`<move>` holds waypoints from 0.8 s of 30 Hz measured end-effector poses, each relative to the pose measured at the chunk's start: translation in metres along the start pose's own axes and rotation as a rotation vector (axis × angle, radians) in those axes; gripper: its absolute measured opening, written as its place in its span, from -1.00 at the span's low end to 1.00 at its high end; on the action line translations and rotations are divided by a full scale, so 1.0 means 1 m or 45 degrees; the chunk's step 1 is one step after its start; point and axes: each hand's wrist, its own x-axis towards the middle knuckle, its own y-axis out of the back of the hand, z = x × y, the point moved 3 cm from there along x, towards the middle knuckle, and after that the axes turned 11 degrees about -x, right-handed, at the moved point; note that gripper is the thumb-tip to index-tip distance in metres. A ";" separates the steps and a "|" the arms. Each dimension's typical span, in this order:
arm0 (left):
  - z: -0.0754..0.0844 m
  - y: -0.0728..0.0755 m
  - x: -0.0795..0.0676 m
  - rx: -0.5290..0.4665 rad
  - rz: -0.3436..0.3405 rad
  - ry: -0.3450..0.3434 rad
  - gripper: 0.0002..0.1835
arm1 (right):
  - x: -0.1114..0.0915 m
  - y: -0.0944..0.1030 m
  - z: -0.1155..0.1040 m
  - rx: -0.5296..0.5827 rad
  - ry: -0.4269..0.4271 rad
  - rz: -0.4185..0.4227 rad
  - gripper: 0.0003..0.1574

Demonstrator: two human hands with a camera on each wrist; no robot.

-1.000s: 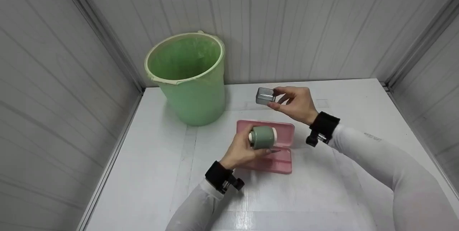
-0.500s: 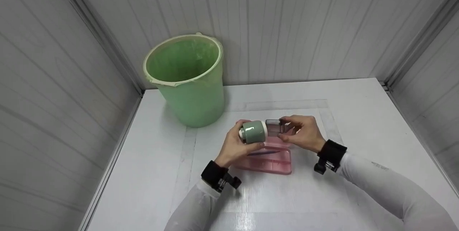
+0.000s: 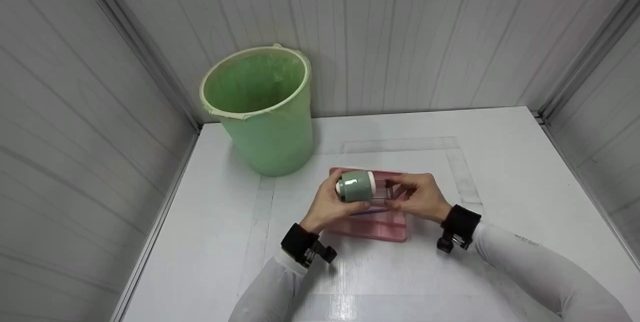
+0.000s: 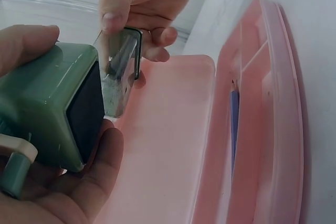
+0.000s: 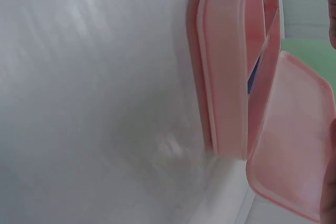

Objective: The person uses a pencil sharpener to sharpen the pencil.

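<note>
My left hand (image 3: 327, 208) grips a green crank pencil sharpener (image 3: 356, 186) from its left side, thumb on one face and fingers on another. Its small crank handle (image 4: 18, 163) shows in the left wrist view, and its dark end faces right. With thumb and fingertips, my right hand (image 3: 421, 197) pinches a clear, smoky shavings drawer (image 4: 119, 72) by its outer end. The drawer's near end is right at the sharpener's dark end. Below both hands lies an open pink pencil case (image 3: 372, 230) with a blue pencil (image 4: 234, 129) inside.
A tall green bucket (image 3: 280, 144) stands at the back left of the white table (image 3: 210, 252). Grey panelled walls (image 3: 400, 37) enclose the table at the back and both sides. The pencil case's lid (image 5: 294, 140) lies open toward the back.
My right hand has brought the drawer down and toward me, up to the sharpener's end. My left hand has shifted slightly, turning the sharpener a little.
</note>
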 end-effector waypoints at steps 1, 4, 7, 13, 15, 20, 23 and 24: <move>0.000 0.000 0.000 0.001 -0.009 0.000 -0.21 | -0.001 0.000 -0.001 0.006 0.009 -0.012 -0.36; -0.001 0.001 -0.002 0.012 -0.036 0.003 -0.22 | -0.003 -0.002 -0.003 0.043 0.020 -0.050 -0.31; -0.003 0.001 -0.003 0.020 -0.062 0.024 -0.21 | -0.004 -0.003 -0.007 0.059 0.039 -0.060 -0.32; -0.004 -0.004 -0.003 0.030 -0.087 0.028 -0.19 | -0.004 -0.006 -0.014 0.064 0.052 -0.075 -0.39; -0.004 -0.008 -0.002 0.025 -0.105 0.023 -0.21 | -0.004 -0.008 -0.015 0.071 0.054 -0.093 -0.40; -0.003 -0.015 0.000 0.020 -0.127 0.016 -0.24 | -0.004 -0.011 -0.018 0.094 0.058 -0.099 -0.41; -0.003 -0.016 -0.001 0.016 -0.134 -0.002 -0.24 | -0.006 -0.013 -0.019 0.114 0.048 -0.088 -0.44; -0.003 -0.016 -0.001 0.006 -0.143 -0.008 -0.23 | -0.007 -0.014 -0.019 0.121 0.045 -0.086 -0.47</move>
